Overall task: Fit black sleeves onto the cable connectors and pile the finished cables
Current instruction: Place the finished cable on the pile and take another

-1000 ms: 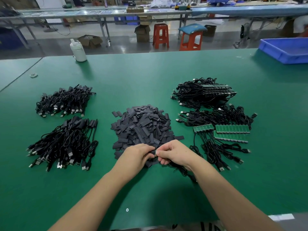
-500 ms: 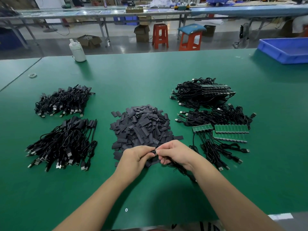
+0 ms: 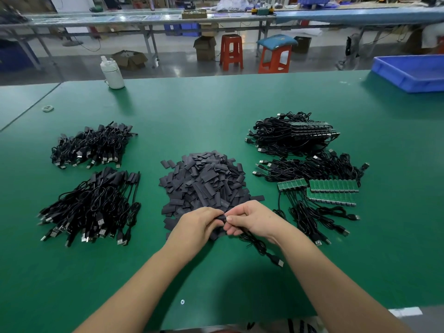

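Observation:
A heap of flat black sleeves (image 3: 204, 181) lies in the middle of the green table (image 3: 216, 111). Just in front of it my left hand (image 3: 197, 227) pinches one black sleeve (image 3: 221, 218). My right hand (image 3: 254, 218) pinches the connector end of a black cable (image 3: 262, 246), which meets that sleeve between my fingertips. The cable trails toward me and ends in a USB plug (image 3: 278, 262). Two piles of sleeved cables (image 3: 91, 207) (image 3: 93, 145) lie at the left. Unsleeved cables with green circuit boards (image 3: 331, 188) lie at the right.
A white bottle (image 3: 112, 73) stands at the far left of the table, a blue bin (image 3: 413, 72) at the far right. A further bundle of cables (image 3: 293, 133) sits behind the green boards. Red stools and benches stand beyond the table.
My hands have stayed together in front of the sleeve heap, working the sleeve against the connector. The piles have not moved.

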A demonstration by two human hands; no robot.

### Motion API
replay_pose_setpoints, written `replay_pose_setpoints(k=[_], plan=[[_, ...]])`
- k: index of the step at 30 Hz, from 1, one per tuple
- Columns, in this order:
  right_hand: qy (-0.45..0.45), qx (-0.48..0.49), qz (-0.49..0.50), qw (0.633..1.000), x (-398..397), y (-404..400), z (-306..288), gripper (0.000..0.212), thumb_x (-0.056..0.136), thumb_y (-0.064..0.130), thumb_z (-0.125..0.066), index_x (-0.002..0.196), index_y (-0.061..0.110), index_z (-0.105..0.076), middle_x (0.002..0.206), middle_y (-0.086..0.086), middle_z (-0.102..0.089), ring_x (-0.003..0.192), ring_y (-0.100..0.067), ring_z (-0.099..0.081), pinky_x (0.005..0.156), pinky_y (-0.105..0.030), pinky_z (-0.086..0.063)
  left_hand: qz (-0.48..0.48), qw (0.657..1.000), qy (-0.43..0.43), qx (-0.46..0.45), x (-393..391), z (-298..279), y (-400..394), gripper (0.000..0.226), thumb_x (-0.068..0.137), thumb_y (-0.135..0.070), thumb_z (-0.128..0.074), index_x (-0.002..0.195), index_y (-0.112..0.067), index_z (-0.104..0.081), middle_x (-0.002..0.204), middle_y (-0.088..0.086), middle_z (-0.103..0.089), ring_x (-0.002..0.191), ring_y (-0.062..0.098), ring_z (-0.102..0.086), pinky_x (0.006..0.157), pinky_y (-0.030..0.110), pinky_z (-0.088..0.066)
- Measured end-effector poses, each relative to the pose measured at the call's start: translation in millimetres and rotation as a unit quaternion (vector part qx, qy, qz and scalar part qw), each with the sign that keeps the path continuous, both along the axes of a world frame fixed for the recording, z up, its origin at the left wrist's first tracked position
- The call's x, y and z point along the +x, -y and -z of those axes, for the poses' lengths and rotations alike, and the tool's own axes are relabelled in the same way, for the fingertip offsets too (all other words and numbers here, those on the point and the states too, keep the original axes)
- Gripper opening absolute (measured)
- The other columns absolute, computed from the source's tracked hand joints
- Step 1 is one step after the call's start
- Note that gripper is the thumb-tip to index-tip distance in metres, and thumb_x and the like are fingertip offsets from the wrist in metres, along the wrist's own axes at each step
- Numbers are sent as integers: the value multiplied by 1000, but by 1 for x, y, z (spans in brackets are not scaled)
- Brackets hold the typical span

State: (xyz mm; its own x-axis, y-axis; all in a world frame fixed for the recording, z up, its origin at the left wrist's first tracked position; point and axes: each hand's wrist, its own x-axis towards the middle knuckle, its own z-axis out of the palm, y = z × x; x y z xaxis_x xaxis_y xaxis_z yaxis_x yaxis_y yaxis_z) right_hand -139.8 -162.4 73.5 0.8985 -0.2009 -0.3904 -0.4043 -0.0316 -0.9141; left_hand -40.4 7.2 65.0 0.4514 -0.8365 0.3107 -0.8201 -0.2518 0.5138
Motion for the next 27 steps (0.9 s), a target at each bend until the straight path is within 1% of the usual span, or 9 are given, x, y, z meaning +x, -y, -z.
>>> replay_pose_setpoints(k=[3, 6, 9, 13, 16, 19, 21, 24, 27], plan=[[1, -69, -12, 998, 1, 0, 0, 13, 98, 9, -60, 95, 8, -73, 78, -3, -75, 73, -13, -70, 81, -31, -57, -15, 1000, -2, 20, 2, -1, -1, 22, 92, -24, -67, 113, -18, -71, 102, -4, -72, 94, 14, -65, 85, 25, -48], [2, -121, -30, 992, -1, -1, 0, 17, 98, 11, -60, 89, 13, -74, 73, -1, -73, 69, -11, -68, 80, -31, -58, -7, 997, 27, 73, 4, -1, -2, 24, 95, -31, -61, 116, -22, -68, 105, -6, -71, 97, 14, -64, 85, 31, -49], [-6, -159, -48, 986, 1, -4, -1, 21, 99, 13, -59, 84, 16, -73, 70, 1, -71, 68, -12, -67, 82, -34, -58, 8, 992, 46, 118, 4, -2, 1, 21, 98, -31, -55, 113, -20, -65, 105, -5, -69, 99, 16, -63, 85, 34, -49], [-18, -199, -58, 978, 1, -5, -3, 27, 99, 17, -58, 77, 22, -73, 67, 6, -71, 65, -8, -67, 84, -35, -58, 20, 990, 61, 127, 3, 1, 1, 22, 99, -30, -53, 115, -20, -64, 107, -5, -68, 98, 17, -64, 84, 34, -49], [-24, -211, -65, 975, 1, -6, -6, 32, 99, 17, -58, 71, 25, -70, 66, 7, -70, 65, -7, -67, 85, -35, -58, 18, 988, 64, 136, 1, 2, 2, 22, 98, -27, -54, 117, -20, -64, 109, -4, -68, 98, 19, -64, 83, 35, -49], [-22, -219, -67, 973, 0, -8, -8, 32, 100, 16, -57, 71, 24, -69, 68, 5, -71, 67, -10, -68, 84, -34, -58, 16, 982, 84, 166, 1, 2, 3, 26, 99, -26, -51, 123, -22, -59, 115, -5, -64, 103, 18, -62, 85, 31, -47], [-17, -218, -67, 974, 0, -10, -10, 33, 100, 14, -56, 71, 22, -68, 69, 4, -71, 67, -10, -67, 80, -29, -58, 15, 977, 98, 191, 0, 1, 4, 30, 99, -24, -49, 128, -23, -54, 120, -6, -60, 108, 19, -59, 87, 32, -46], [-15, -220, -64, 973, -2, -13, -14, 36, 101, 13, -55, 67, 23, -66, 64, 7, -69, 63, -6, -65, 71, -20, -55, 11, 969, 113, 218, -3, -3, 5, 35, 94, -18, -48, 128, -22, -50, 122, -3, -56, 110, 22, -56, 88, 35, -46], [-8, -213, -60, 975, -2, -16, -17, 36, 101, 11, -53, 68, 19, -65, 63, 7, -68, 59, -5, -64, 70, -21, -55, 4, 964, 132, 232, -6, -6, 6, 35, 93, -14, -47, 127, -20, -45, 121, -2, -52, 110, 22, -53, 87, 33, -45]])
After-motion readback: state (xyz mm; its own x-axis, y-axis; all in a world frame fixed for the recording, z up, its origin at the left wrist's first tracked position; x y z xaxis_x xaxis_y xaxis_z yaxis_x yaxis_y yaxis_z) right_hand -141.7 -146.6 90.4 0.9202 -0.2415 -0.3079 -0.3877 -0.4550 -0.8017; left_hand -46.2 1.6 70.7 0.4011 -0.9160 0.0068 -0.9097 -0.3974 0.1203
